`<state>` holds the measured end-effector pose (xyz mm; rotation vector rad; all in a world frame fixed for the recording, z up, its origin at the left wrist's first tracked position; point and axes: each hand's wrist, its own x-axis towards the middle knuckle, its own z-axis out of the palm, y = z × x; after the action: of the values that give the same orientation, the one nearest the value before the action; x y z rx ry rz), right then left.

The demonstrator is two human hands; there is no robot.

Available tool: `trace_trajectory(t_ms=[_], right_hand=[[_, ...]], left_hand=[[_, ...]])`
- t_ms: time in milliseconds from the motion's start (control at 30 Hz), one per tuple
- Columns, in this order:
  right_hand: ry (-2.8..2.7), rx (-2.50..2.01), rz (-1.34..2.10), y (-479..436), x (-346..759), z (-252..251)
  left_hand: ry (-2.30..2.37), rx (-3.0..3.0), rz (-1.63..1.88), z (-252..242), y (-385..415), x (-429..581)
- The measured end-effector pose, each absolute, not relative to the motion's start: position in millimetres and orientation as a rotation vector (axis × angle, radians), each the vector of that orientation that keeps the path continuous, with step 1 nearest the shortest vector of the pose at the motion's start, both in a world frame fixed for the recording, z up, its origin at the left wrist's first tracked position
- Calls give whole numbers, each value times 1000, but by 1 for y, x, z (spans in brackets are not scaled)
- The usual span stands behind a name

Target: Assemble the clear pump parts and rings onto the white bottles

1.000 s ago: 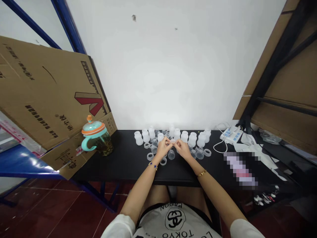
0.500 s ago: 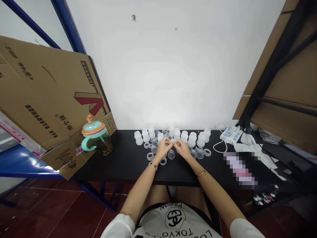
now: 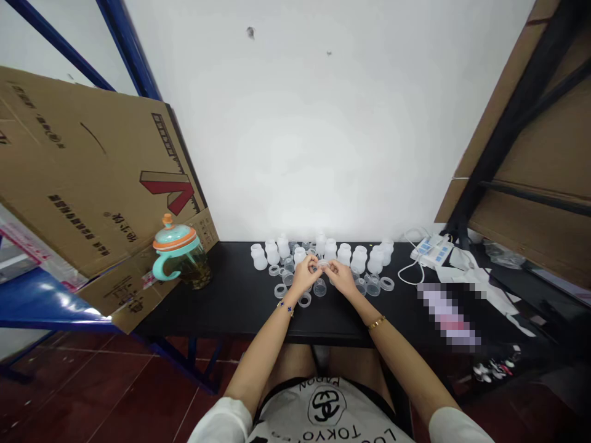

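My left hand (image 3: 305, 274) and my right hand (image 3: 340, 275) meet above the black table (image 3: 240, 301), both pinched on one small clear plastic ring (image 3: 322, 264) held between their fingertips. A small clear cup (image 3: 319, 287) stands on the table just below the hands. Clear rings (image 3: 280, 290) lie loose beside my left hand. Behind the hands stands a row of several small white plastic bottles (image 3: 344, 253).
A teal cup with an orange-rimmed lid (image 3: 178, 253) stands at the table's left end, against a leaning cardboard box (image 3: 83, 191). A white power strip with cable (image 3: 431, 250) lies at the back right. A dark shelf frame (image 3: 508, 141) rises on the right.
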<state>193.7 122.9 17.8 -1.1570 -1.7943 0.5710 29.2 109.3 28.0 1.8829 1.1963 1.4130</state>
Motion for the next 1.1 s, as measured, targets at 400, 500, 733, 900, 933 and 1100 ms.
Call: trace_trajectory(t_ms=[400, 500, 733, 900, 933, 1100], right_hand=[[-1849, -1125, 516, 122, 193, 21], [-1850, -1126, 495, 122, 193, 20], [-1847, -1142, 445, 124, 192, 17], [-1848, -1147, 430, 124, 192, 16], [-1848, -1148, 427, 125, 192, 16], [-1851, -1145, 418, 124, 193, 16]], left_hand=[[1198, 1898, 1424, 26, 110, 30], [1202, 1888, 1428, 27, 109, 30], [1227, 1848, 1426, 30, 108, 30], [1233, 1818, 1420, 29, 108, 31], [1235, 1812, 1420, 29, 108, 31], [1237, 1791, 1416, 28, 108, 32]])
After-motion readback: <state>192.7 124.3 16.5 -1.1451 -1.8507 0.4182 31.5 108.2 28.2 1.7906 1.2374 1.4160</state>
